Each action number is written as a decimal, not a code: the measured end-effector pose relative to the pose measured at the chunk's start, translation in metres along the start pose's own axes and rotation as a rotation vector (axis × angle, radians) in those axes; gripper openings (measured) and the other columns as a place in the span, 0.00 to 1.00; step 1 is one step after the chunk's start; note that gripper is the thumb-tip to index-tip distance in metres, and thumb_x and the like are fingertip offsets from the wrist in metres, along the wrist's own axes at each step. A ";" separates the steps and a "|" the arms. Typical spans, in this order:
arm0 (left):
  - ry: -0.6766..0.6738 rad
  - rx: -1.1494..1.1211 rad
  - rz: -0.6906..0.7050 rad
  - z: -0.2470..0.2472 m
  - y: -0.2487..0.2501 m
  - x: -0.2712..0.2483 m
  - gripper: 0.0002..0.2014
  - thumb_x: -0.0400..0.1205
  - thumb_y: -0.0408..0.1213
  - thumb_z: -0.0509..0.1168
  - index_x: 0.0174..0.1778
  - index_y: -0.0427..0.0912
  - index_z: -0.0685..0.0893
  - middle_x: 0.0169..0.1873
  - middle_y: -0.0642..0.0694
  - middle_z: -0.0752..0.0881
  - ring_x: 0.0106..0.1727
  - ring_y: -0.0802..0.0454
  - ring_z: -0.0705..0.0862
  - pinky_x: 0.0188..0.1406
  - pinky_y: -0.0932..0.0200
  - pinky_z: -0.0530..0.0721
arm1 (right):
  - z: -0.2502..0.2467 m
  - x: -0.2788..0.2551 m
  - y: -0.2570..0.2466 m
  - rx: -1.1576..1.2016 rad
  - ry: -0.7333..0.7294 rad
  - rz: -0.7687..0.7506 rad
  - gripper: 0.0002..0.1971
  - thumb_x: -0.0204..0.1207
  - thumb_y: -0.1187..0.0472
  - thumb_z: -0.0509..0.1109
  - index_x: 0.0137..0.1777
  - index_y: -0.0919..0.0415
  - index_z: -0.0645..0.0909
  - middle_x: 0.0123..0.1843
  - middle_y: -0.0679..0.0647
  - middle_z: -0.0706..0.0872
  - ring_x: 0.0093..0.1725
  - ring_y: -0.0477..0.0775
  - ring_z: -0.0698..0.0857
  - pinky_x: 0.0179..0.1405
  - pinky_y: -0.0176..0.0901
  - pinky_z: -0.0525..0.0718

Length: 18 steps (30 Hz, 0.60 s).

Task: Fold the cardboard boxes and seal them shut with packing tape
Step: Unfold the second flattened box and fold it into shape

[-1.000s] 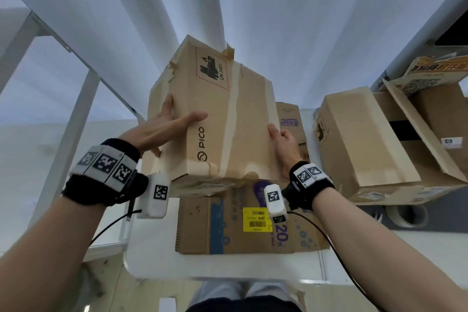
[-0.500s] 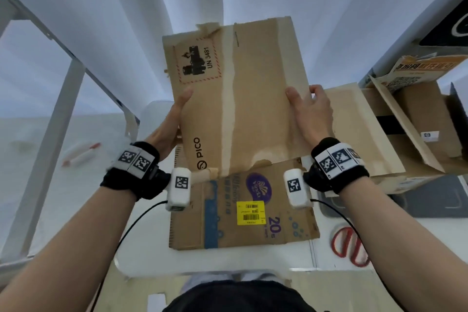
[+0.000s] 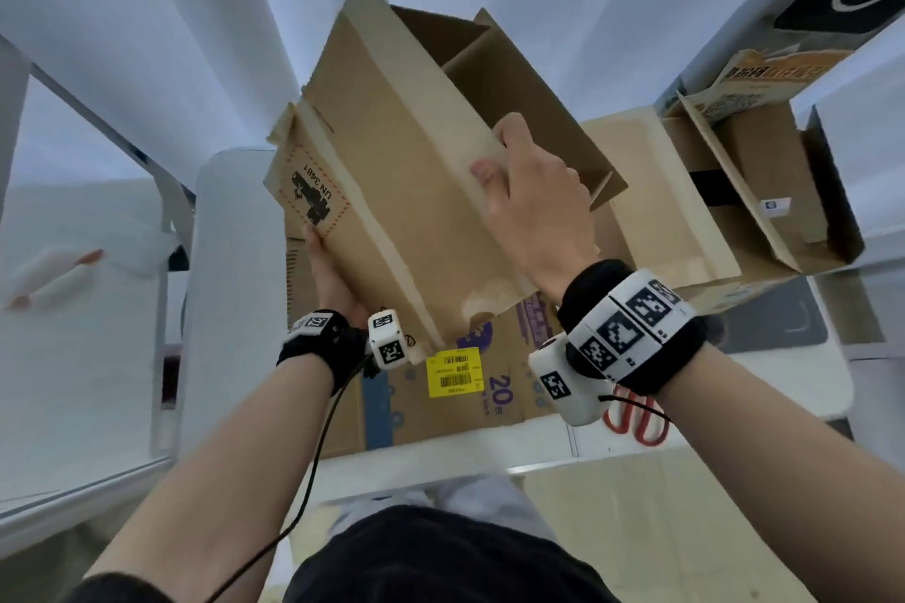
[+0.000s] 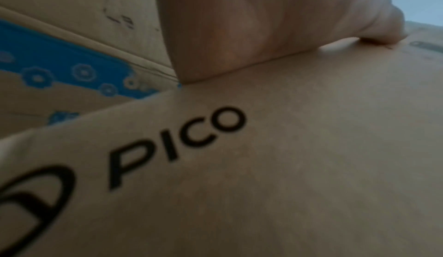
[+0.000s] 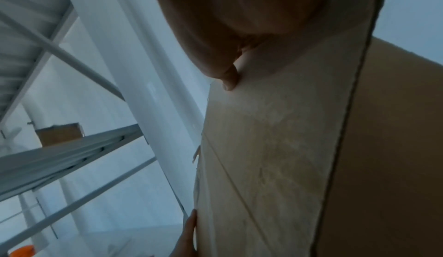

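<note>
Above the white table [image 3: 230,289], PICO box [image 3: 406,191] held tilted in the air, open end facing up-right, flaps loose; right hand [image 3: 534,206] clamped on the flap edge, thumb on the outer face, fingers over the edge; left hand [image 3: 333,279] under the lower-left side, palm on the printed panel, finger curl hidden, can't tell; flattened blue-print carton [image 3: 440,387] on the table below; red scissors [image 3: 636,416] just right of it; open boxes [image 3: 695,211] further right.

I see a white table [image 3: 235,260]. On it lie a flattened printed carton [image 3: 440,406], red scissors [image 3: 636,421] and an open brown box [image 3: 685,211].
</note>
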<state>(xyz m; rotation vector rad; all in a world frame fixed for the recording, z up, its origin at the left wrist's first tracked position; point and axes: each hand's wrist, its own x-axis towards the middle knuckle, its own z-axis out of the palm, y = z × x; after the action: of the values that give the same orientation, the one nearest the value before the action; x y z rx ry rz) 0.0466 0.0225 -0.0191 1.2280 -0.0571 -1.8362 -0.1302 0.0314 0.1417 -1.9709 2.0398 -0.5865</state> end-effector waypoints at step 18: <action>0.185 0.444 0.103 -0.019 0.057 -0.018 0.29 0.83 0.69 0.53 0.61 0.48 0.81 0.52 0.44 0.85 0.42 0.56 0.88 0.39 0.54 0.84 | 0.072 -0.012 -0.041 0.145 -0.808 -0.121 0.22 0.88 0.55 0.60 0.80 0.55 0.64 0.68 0.56 0.80 0.61 0.58 0.82 0.60 0.56 0.82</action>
<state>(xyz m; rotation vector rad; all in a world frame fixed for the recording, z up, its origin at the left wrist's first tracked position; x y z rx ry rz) 0.0999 0.0084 0.0112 1.6631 -0.4359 -1.6613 -0.0606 0.0351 0.0951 -1.8270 1.3465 0.0613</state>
